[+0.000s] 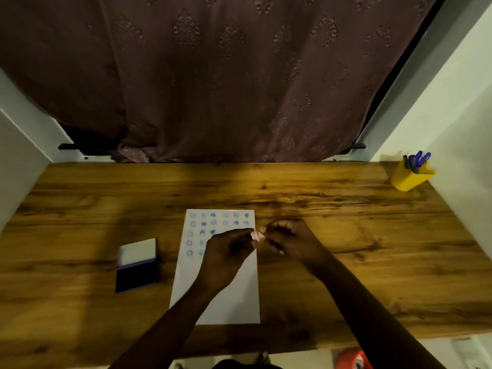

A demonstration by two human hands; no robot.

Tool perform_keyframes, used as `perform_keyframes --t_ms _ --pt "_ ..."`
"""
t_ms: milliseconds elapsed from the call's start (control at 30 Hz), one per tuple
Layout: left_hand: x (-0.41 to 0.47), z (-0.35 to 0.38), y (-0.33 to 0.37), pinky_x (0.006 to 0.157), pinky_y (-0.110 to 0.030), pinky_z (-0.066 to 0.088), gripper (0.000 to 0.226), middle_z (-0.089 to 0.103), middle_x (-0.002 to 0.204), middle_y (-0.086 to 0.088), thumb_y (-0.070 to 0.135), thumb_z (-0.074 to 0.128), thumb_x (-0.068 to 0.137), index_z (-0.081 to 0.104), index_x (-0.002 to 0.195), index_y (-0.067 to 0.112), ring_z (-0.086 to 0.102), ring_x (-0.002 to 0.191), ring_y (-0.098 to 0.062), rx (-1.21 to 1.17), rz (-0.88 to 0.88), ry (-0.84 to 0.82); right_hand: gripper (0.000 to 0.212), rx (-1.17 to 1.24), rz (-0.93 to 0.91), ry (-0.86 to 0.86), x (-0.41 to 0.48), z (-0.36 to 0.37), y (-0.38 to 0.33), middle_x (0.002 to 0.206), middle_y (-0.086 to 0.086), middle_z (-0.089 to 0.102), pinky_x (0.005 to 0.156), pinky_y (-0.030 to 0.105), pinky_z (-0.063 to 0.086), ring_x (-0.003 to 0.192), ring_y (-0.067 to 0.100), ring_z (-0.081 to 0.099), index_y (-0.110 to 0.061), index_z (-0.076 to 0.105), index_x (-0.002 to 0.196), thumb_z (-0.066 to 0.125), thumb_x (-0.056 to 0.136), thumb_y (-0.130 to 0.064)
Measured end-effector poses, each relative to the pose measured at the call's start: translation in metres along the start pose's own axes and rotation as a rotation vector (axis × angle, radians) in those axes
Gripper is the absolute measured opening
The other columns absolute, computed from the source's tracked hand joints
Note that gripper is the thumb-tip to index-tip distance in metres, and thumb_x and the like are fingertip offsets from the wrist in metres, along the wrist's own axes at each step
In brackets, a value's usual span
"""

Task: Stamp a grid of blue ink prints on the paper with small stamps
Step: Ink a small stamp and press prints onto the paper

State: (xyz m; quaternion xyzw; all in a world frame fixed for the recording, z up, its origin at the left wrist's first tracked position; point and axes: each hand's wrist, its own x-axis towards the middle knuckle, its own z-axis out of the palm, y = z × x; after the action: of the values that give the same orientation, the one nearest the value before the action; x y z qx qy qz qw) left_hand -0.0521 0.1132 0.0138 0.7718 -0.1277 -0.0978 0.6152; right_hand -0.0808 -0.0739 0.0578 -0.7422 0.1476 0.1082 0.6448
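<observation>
Wooden desk [319, 198] carries one paper [229, 296] with some twenty blue prints [213, 214], one open ink pad [137, 265]. Left hand [229, 251] and right hand [290, 238] pinch one small stamp [257, 236] together over the paper's right edge.

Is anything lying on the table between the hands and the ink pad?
Nothing visible. Between the left hand and the ink pad, only the paper and bare table show. The pad's lid is open.
</observation>
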Motion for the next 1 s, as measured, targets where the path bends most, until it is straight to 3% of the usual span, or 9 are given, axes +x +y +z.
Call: perform_keyframes --t_ms 133,267,333,433,533,633,733,867,1000 --pt "-0.010 -0.029 -0.001 0.103 -0.027 0.052 0.051 0.070 0.114 0.037 0.020 0.078 0.087 0.066 0.107 0.065 0.065 0.118 0.003 0.004 -0.023 0.031 0.018 0.028 -0.032 -0.046 0.004 0.028 -0.008 0.086 0.006 0.077 0.064 0.023 0.051 0.072 0.012 0.064 -0.013 0.079 0.098 0.073 0.091 -0.029" --pt "-0.016 -0.062 -0.006 0.106 -0.035 0.054 0.030 0.073 0.122 0.019 0.032 0.075 0.089 0.073 0.119 0.034 0.065 0.118 0.002 0.044 -0.067 0.056 0.019 -0.087 -0.117 -0.096 0.013 0.059 -0.017 0.097 0.004 0.078 0.073 0.026 0.057 0.083 0.014 0.070 -0.018 0.079 0.107 0.075 0.090 -0.026" --pt "-0.019 -0.080 -0.009 0.105 -0.040 0.055 0.028 0.074 0.120 0.018 0.032 0.075 0.090 0.074 0.117 0.035 0.067 0.118 -0.002 0.029 -0.097 0.080 0.022 -0.123 -0.184 -0.136 0.020 0.073 -0.021 0.102 -0.001 0.079 0.075 0.022 0.058 0.092 0.012 0.073 -0.014 0.078 0.112 0.074 0.091 -0.015" --pt "-0.025 -0.107 -0.014 0.096 -0.042 0.060 0.024 0.078 0.111 0.014 0.027 0.076 0.089 0.077 0.113 0.030 0.073 0.106 -0.007 0.010 -0.165 0.142 0.025 -0.130 -0.285 -0.172 0.029 0.093 -0.025 0.108 -0.002 0.078 0.082 0.017 0.056 0.103 0.007 0.073 -0.005 0.076 0.114 0.073 0.089 -0.004" --pt "-0.036 -0.141 -0.023 0.078 -0.048 0.065 0.020 0.081 0.103 0.004 0.024 0.076 0.089 0.077 0.108 0.026 0.078 0.095 -0.017 -0.066 -0.204 0.197 0.025 -0.153 -0.302 -0.177 0.040 0.120 -0.030 0.110 -0.002 0.078 0.089 0.022 0.058 0.105 0.010 0.073 -0.008 0.077 0.113 0.076 0.087 -0.009" --pt "-0.046 -0.177 -0.034 0.064 -0.036 0.066 0.015 0.080 0.091 -0.002 0.015 0.073 0.091 0.076 0.103 0.023 0.079 0.082 -0.020 -0.105 -0.233 0.309 0.024 -0.360 -0.330 -0.153 0.048 0.155 -0.030 0.109 -0.010 0.076 0.081 0.014 0.056 0.103 0.007 0.071 -0.021 0.079 0.110 0.077 0.087 -0.027" --pt "-0.055 -0.209 -0.050 0.074 -0.032 0.065 0.022 0.080 0.097 0.002 0.024 0.077 0.088 0.076 0.110 0.020 0.078 0.088 -0.013 -0.038 -0.239 0.398 0.026 -0.561 -0.382 -0.183 0.053 0.191 -0.021 0.107 -0.009 0.076 0.081 0.013 0.053 0.098 0.004 0.068 -0.024 0.075 0.111 0.076 0.088 -0.035" --pt "-0.068 -0.240 -0.063 0.067 -0.015 0.060 0.017 0.078 0.094 0.008 0.024 0.077 0.088 0.077 0.105 0.020 0.074 0.086 0.003 -0.005 -0.245 0.448 0.020 -0.761 -0.417 -0.234 0.054 0.238 -0.004 0.099 0.000 0.075 0.078 0.032 0.059 0.089 0.013 0.069 -0.019 0.072 0.101 0.065 0.096 -0.037" --pt "-0.077 -0.255 -0.077 0.065 -0.020 0.059 0.014 0.080 0.095 0.008 0.024 0.077 0.089 0.078 0.102 0.021 0.076 0.090 -0.004 -0.019 -0.251 0.447 0.026 -0.945 -0.412 -0.253 0.054 0.270 0.004 0.120 0.008 0.068 0.096 0.033 0.055 0.112 0.022 0.064 -0.014 0.066 0.112 0.055 0.102 -0.035"
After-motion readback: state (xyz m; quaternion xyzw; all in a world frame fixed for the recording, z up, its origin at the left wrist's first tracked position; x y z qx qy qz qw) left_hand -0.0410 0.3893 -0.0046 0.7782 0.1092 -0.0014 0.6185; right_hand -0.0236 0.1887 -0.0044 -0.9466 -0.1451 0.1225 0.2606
